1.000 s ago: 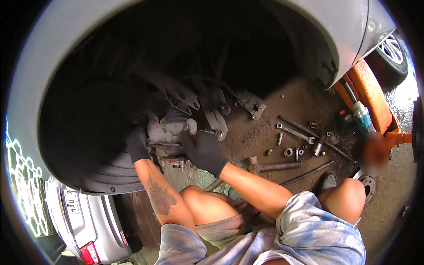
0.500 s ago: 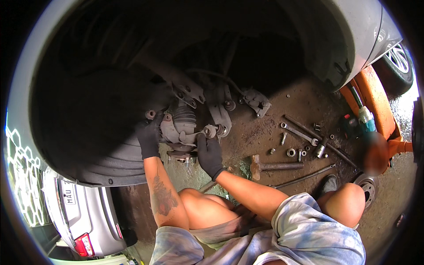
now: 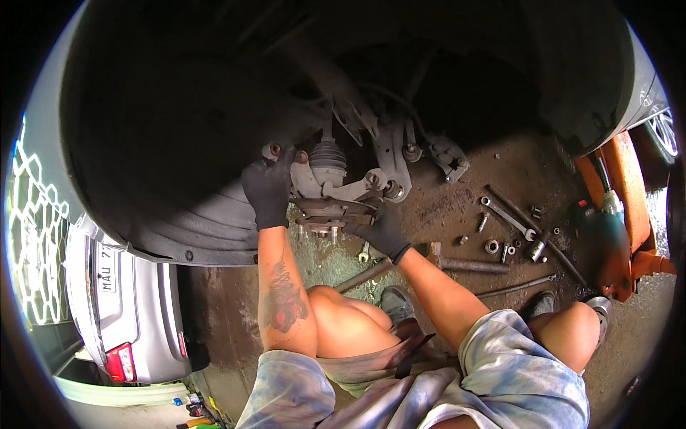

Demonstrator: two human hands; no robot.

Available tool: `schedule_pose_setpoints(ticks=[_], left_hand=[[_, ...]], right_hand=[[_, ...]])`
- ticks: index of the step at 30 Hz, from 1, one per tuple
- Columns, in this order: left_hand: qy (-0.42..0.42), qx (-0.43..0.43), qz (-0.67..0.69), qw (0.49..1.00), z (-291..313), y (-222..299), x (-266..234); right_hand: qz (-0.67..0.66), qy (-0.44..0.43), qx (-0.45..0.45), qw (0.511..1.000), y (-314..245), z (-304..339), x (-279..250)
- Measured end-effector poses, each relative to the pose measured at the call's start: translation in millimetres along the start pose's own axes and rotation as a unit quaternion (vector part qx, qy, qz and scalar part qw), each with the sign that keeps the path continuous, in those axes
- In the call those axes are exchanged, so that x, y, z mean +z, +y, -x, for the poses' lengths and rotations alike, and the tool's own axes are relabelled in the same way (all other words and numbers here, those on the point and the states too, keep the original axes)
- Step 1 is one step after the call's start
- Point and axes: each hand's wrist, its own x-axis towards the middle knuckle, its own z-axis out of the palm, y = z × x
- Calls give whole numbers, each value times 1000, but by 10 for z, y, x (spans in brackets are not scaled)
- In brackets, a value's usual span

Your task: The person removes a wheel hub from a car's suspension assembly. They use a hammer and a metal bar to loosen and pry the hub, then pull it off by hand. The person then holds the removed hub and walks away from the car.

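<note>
Inside the dark wheel arch is a grey steering knuckle [image 3: 306, 183] with a ribbed rubber CV boot [image 3: 329, 155] behind it. The wheel hub [image 3: 320, 223], with studs, faces me on its near side. My left hand [image 3: 266, 191], in a black glove, is closed round the knuckle's left side, beside a bushed end [image 3: 271, 150]. At the hub's right edge, my gloved right hand [image 3: 382, 230] has its fingers over the rim and its thumb stretched below. Right of the knuckle, a control arm [image 3: 394, 161] runs back into the arch.
On the dirty floor at right lie a hammer [image 3: 468, 266], a combination wrench [image 3: 509, 219], a long bar [image 3: 504, 202], sockets and nuts [image 3: 491, 247]. A teal power tool [image 3: 611, 204] stands by an orange jack [image 3: 629, 186]. The fender liner [image 3: 207, 239] edges the left; a silver car [image 3: 136, 307] is behind it.
My right hand has left the knuckle's arm end and come down to the hub's right edge. My left hand keeps its hold. The whole view has shifted, placing the parts further right.
</note>
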Motion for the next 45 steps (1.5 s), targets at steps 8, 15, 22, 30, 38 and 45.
schedule_pose_setpoints(ticks=[8, 15, 22, 30, 38, 45], left_hand=[[101, 85, -52, 990, -228, -137, 246], [12, 38, 11, 999, -335, 287, -388], [17, 68, -26, 997, -261, 410, -183], [-254, -379, 450, 767, -453, 281, 9], [-143, -280, 710, 631, -497, 379, -269], [-137, -104, 455, 874, -396, 303, -245]], right_hand=[[-55, 53, -4, 997, -546, 4, -29], [-35, 40, -7, 999, -586, 61, -256], [-249, 175, 180, 936, -665, -174, -430], [-45, 212, 134, 967, -665, -504, -475], [-125, 187, 97, 969, -605, -542, -445], [-234, 187, 121, 946, -570, -358, -451]])
